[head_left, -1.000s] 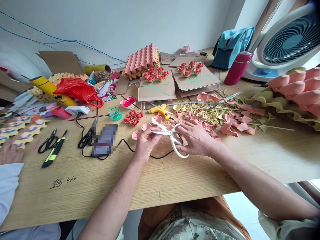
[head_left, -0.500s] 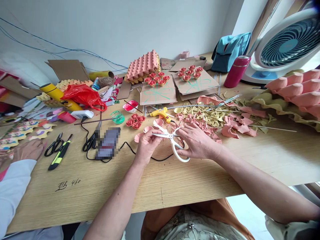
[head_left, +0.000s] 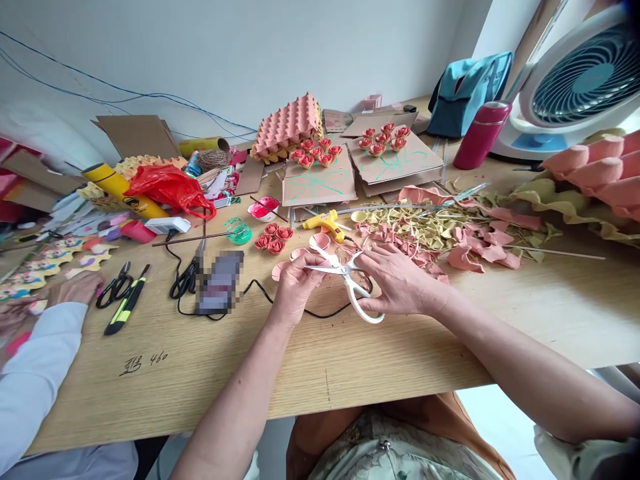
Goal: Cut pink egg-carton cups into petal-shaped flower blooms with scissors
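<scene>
White-handled scissors [head_left: 345, 270] are in my right hand [head_left: 400, 280], with fingers in the loops and the blades apart, pointing left. My left hand [head_left: 294, 287] is closed in a pinch right at the blades; what it pinches is mostly hidden behind the fingers. Just beyond my hands lie pink egg-carton cups [head_left: 319, 241] and a yellow hot glue gun [head_left: 323, 220], whose black cord runs below my hands. Four-petalled detail is too small to read on the red paper-pulp flowers [head_left: 273, 239], grouped left of the glue gun.
Pink and yellow carton scraps [head_left: 425, 233] spread to the right. Red flowers stand on cardboard sheets [head_left: 320, 187] at the back. Black scissors [head_left: 115, 287] and a utility knife [head_left: 127, 303] lie left, near another person's hand [head_left: 75, 290]. A fan [head_left: 590, 80] and a magenta bottle [head_left: 483, 137] stand right.
The view has shifted slightly. My hands and the scissors keep nearly the same pose, blades still apart. At the left, the other person's hand and sleeve have moved further into view.
</scene>
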{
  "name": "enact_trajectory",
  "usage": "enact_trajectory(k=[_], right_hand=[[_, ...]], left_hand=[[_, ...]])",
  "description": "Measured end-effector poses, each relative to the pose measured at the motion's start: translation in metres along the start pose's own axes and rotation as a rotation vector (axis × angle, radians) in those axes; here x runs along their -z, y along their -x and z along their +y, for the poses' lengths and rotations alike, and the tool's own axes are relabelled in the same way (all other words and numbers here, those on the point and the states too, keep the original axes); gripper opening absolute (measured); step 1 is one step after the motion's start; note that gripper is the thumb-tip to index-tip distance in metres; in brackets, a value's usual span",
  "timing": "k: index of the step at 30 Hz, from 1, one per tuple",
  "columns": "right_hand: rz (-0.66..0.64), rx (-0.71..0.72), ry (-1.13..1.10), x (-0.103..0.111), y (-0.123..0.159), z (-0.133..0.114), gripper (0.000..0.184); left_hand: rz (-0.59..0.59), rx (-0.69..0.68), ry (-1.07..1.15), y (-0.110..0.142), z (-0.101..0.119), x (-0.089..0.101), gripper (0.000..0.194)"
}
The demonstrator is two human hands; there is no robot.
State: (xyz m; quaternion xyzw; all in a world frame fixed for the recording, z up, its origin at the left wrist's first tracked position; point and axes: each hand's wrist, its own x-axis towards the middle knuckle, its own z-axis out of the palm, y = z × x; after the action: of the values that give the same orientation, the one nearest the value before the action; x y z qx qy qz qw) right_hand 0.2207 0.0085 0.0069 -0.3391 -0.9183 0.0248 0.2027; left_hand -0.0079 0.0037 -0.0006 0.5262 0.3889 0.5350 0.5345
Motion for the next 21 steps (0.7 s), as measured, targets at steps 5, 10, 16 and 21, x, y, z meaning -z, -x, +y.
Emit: enact_trajectory(k=[5, 10, 16, 21], right_hand=[[0.007, 0.010, 0.007, 0.0008, 0.0007, 0.0000, 0.046], [0.008, 0.027, -0.005, 0.0015, 0.0001, -0.0008, 0.045], [0.014, 0.025, -0.013, 0.0030, -0.0008, -0.0023, 0.046], [0.018, 0.022, -0.013, 0.0037, -0.0010, -0.0034, 0.045]], left_hand=[[0.010, 0.011, 0.009, 0.0002, 0.0003, -0.0009, 0.029], [0.007, 0.048, 0.023, 0.0009, 0.0029, -0.0016, 0.026], [0.015, 0.058, 0.016, 0.0016, 0.0078, -0.0032, 0.028], [0.003, 0.042, 0.018, 0.0019, 0.0079, -0.0033, 0.027]])
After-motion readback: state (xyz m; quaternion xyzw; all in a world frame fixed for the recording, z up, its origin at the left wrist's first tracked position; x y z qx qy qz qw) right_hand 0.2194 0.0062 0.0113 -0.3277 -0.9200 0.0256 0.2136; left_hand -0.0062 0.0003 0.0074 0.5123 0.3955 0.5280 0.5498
